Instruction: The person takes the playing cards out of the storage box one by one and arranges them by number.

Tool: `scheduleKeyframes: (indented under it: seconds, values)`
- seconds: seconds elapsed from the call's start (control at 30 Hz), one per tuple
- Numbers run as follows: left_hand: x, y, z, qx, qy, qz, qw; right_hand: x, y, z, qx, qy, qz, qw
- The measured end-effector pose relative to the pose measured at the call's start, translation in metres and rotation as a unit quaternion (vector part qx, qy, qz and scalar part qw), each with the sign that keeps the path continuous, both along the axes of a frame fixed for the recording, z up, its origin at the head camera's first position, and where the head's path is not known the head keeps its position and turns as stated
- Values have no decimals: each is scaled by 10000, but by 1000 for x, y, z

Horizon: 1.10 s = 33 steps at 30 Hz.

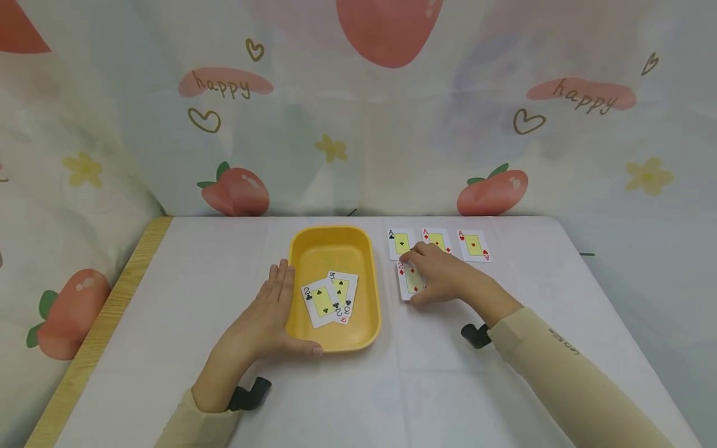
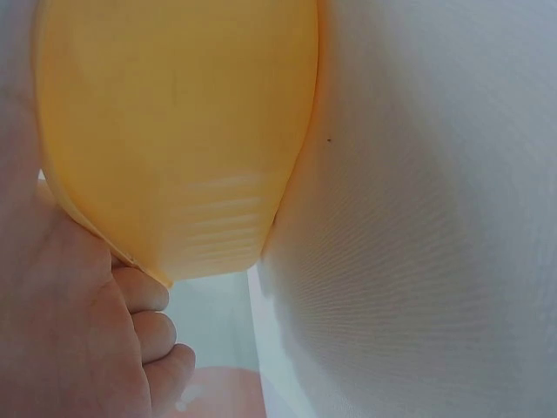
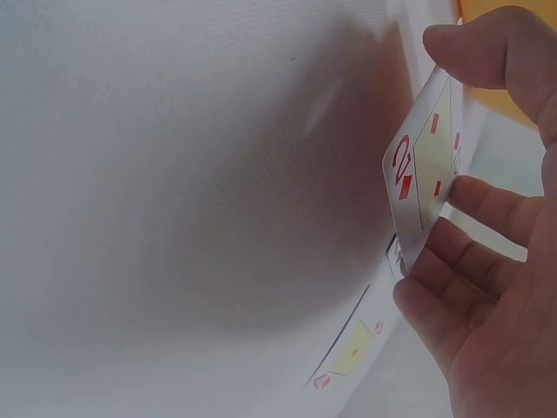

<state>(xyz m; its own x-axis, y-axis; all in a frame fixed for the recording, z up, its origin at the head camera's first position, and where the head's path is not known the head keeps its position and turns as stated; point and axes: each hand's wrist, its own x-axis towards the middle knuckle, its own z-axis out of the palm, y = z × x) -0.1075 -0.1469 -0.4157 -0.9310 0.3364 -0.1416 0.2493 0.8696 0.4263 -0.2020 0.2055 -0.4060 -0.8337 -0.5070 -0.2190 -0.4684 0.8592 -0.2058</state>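
A: Nearest you, lower centre of the head view, what is your left hand (image 1: 269,317) doing?

B: It lies flat against the near left side of the yellow tray (image 1: 358,249), fingers straight, thumb along the front rim; that grip is wide and holds nothing. In the tray lie the two of clubs (image 1: 321,302) and a three (image 1: 343,291), overlapping.

A: And further in, right of centre?

B: Your right hand (image 1: 442,277) has its grip closed on the two of diamonds (image 3: 424,170). The wrist view shows your thumb on one edge and your fingers (image 3: 487,213) on the other, with the card lifted off the white bench (image 1: 196,298).

A: How will it handle?

B: I'd judge it light, thin, springy and slick, so pinch it by opposite edges as you do; a loose hold could let it slip. Beyond your hand, toward the top of the bench, sits a row of three aces (image 1: 473,244)
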Motion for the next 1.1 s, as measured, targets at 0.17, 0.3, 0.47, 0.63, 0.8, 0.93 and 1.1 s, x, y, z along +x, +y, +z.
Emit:
scheduleKeyframes:
  seconds: [0.17,0.3,0.47,0.63,0.8,0.93,1.1]
  values:
    - [0,-1,0,49,52,-46,10000,-1,0,-3,-1,-18,28,10000]
    - [1,-1,0,51,53,-49,10000,-2,-2,-5,45,-83,-14,10000]
    - [0,-1,1,73,71,-25,9999,-3,-4,-5,86,-157,-24,9998]
    - [0,-2,2,70,83,-47,9999,-4,-8,-4,172,-172,-25,9997]
    - [0,-2,1,98,75,-56,9999,-4,-11,-6,226,-127,22,9997]
    - [0,-1,0,108,77,-56,9999,-3,-11,-8,174,-10,124,9998]
    - [0,-1,-2,90,114,-80,9999,-3,-10,-11,120,44,133,9998]
